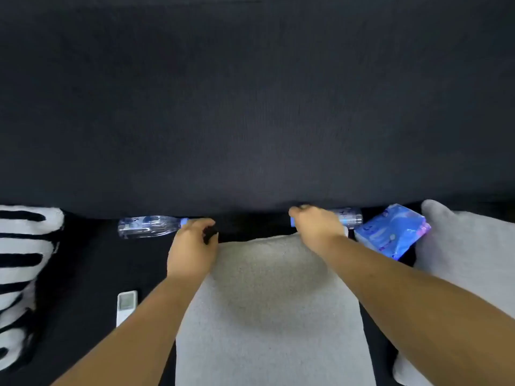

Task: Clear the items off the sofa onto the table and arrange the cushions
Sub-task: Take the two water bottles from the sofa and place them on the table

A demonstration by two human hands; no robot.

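Note:
On the black sofa (250,121), two clear water bottles lie in the crease between seat and backrest. My left hand (192,246) is curled beside the blue cap of the left bottle (147,226), thumb and fingers apart, holding nothing. My right hand (315,227) is closed over the neck of the right bottle (349,217), whose cap pokes out on the hand's left. A grey cushion (267,302) lies flat between my arms. A blue tissue packet (393,232) leans on a second grey cushion (468,246) at the right.
A black-and-white striped cushion (19,274) sits at the left edge of the seat. A white remote control (126,305) lies on the seat by my left forearm. The tall dark backrest fills the upper half of the view.

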